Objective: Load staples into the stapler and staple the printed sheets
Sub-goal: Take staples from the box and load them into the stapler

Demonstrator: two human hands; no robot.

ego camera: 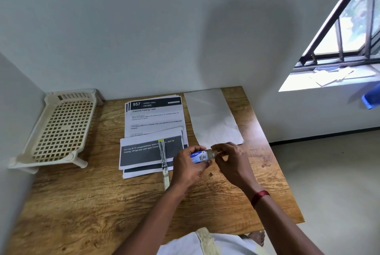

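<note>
My left hand (188,167) grips a small blue and white staple box (197,156) just above the wooden table (82,203). My right hand (232,159) pinches the box's open right end, where the inner tray (212,154) sticks out. A slim metal stapler (163,159) lies swung open and flat, partly on the printed sheets (152,145), left of my hands. Several printed sheets lie stacked in the table's middle, a folded one on top. A small loose piece of staples (210,174) rests on the table under my hands.
A cream plastic lattice rack (59,129) stands at the table's left against the wall. A blank white sheet (211,118) lies right of the printed stack. The table's right edge drops to the floor. A window with bars is at the upper right.
</note>
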